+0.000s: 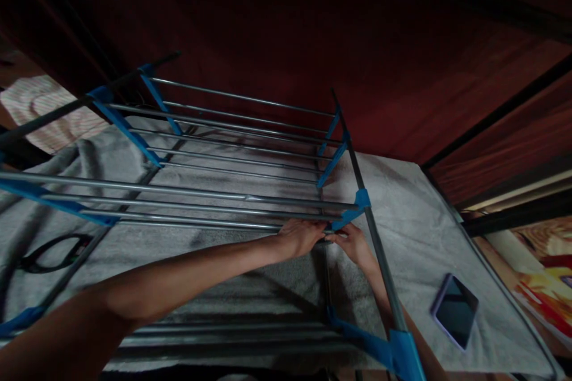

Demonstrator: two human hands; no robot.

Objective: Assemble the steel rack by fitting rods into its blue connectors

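The rack's rods (179, 190) are showing silvery grey, and its corner joints (360, 202) are standing out in bright blue. The blanket (415, 214) underneath is looking pale grey. The phone (456, 309) is showing a black screen inside a lilac case. The curtain (313, 24) behind is appearing dark red, though the dim light is perhaps deepening it.

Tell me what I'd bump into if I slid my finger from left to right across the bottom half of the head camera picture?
Black scissors → left hand → right hand, both at a blue connector on the metal rack → phone on the grey blanket → colourful printed sheet.
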